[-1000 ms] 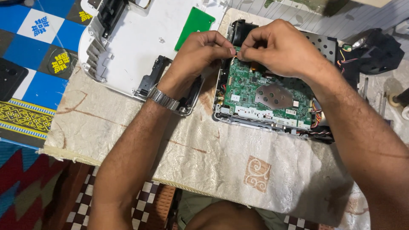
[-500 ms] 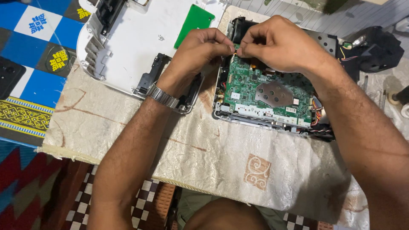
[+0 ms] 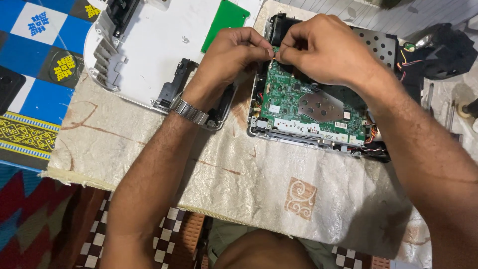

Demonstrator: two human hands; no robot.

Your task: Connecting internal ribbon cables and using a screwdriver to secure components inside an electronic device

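Observation:
An opened device lies on a cream cloth, its green circuit board bare with a grey metal plate on it. Both my hands meet over the board's far left corner. My left hand, with a metal watch on the wrist, pinches a small part at that corner. My right hand pinches the same spot from the right. The part between the fingertips is mostly hidden. The device's white top cover lies upside down to the left.
A green card rests on the white cover. A black part with coloured wires sits at the far right. A blue patterned mat and a dark object lie at the left. My knee shows below the cloth's near edge.
Both hands stay pinched at the board's far left corner, with only small finger shifts. The device and cover have not moved.

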